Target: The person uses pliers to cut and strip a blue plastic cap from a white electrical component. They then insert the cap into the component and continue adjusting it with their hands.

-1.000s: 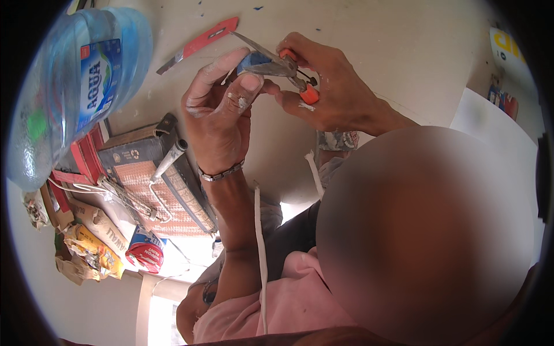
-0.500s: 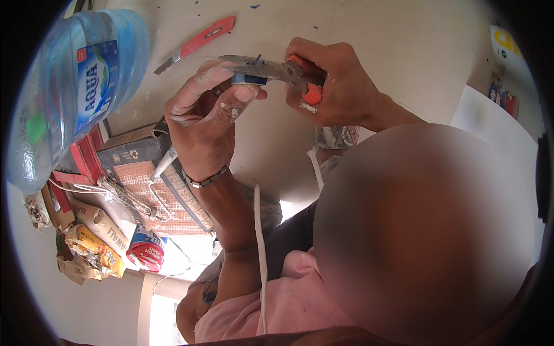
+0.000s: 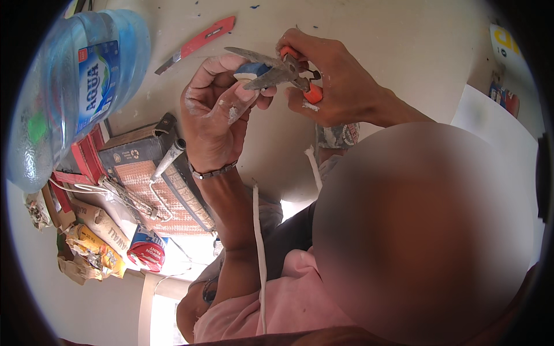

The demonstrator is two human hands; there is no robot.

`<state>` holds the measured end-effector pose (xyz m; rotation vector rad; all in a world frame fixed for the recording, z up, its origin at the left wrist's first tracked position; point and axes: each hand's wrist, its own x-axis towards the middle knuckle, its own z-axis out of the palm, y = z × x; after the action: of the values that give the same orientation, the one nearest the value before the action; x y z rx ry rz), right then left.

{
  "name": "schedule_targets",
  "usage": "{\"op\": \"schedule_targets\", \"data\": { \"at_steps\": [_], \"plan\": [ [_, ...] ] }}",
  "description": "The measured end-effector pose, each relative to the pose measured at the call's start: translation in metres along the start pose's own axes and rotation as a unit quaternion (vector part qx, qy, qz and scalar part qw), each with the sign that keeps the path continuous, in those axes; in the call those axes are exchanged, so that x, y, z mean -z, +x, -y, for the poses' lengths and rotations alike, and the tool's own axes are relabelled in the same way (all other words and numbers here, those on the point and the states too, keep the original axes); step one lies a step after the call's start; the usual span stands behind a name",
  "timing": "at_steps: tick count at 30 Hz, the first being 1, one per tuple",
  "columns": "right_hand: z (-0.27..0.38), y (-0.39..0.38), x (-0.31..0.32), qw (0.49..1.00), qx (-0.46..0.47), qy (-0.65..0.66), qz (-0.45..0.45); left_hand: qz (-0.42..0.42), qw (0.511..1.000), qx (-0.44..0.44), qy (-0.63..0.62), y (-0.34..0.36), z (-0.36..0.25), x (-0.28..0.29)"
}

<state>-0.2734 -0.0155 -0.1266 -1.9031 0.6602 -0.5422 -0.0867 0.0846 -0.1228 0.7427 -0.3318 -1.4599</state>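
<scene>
My left hand [image 3: 216, 118] pinches a small blue piece with a whitish edge [image 3: 252, 70] between thumb and fingers. What exactly the piece is I cannot make out. My right hand [image 3: 346, 81] grips metal cutting shears [image 3: 292, 67] by their orange-red handles. The blades are spread, one passing behind the blue piece and the other in front of it, near my left thumb. White smears mark both hands. Beyond my left hand, a red utility knife [image 3: 202, 40] with its blade out lies on the pale surface.
A large clear-blue water jug [image 3: 127, 63] lies at far left. Below it are a dark patterned box [image 3: 141, 155], a paint roller frame with a pale handle [image 3: 167, 161], paper bags [image 3: 101, 222] and a paint can [image 3: 147, 254]. White cords [image 3: 259, 236] hang before my pink clothing.
The shears' blades have spread apart from nearly closed. My left hand has shifted slightly right with the blue piece, and its tilt has changed.
</scene>
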Motion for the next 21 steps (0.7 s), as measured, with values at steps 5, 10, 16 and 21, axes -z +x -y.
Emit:
{"op": "schedule_targets", "data": {
  "at_steps": [5,10,16,21],
  "plan": [
    [0.007,-0.002,0.001,0.998,-0.053,-0.001,0.03,0.014,1.0,0.003,-0.008,-0.002,-0.001,0.004],
    [0.007,-0.003,-0.003,0.999,-0.038,-0.006,0.001,0.036,0.998,0.008,-0.042,-0.002,0.0,0.006],
    [0.001,-0.004,-0.001,0.999,-0.036,-0.027,-0.007,-0.006,1.0,-0.01,-0.022,-0.002,-0.004,-0.008],
    [0.003,-0.002,-0.002,0.998,-0.053,-0.025,-0.025,-0.07,0.99,-0.075,0.092,-0.001,0.0,-0.01]
  ]
}}
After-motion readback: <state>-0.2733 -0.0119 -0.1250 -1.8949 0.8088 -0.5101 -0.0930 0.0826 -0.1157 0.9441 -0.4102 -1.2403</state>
